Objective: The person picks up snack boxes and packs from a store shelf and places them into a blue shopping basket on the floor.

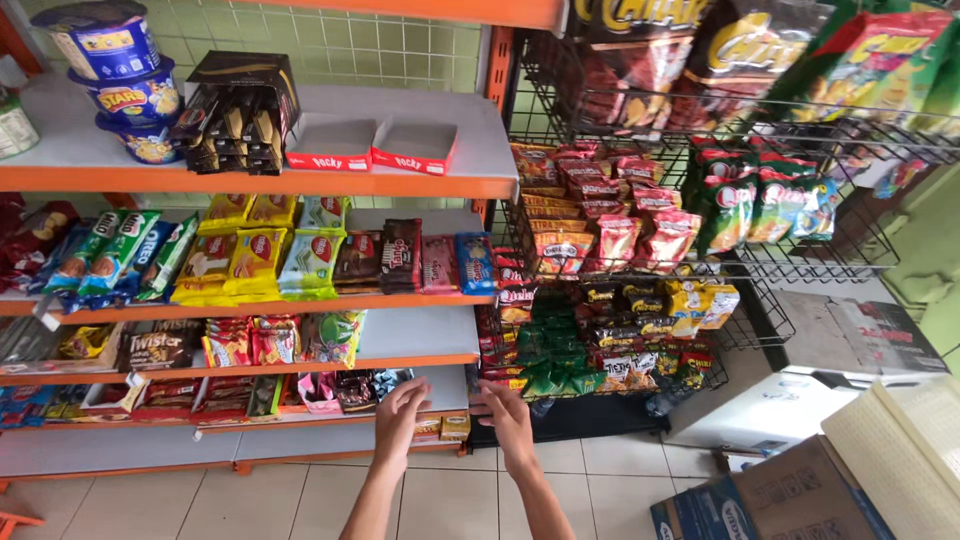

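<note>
A tall orange-framed shelf unit (300, 185) fills the left and far side of the shop, its tiers packed with wrapped biscuits and snack packets, while a black wire rack (640, 260) of hanging crisp bags stands to its right. Much of the lower tiers already looks stocked, though the right part of the lower grey shelf (425, 335) lies bare. The floor is pale tile, with open cardboard boxes (800, 490) at near right. Both arms reach toward the low shelf: the left hand (400, 415) and right hand (510, 420) have fingers spread open, holding nothing, closest to small yellow boxes (443, 428) just beyond them.
</note>
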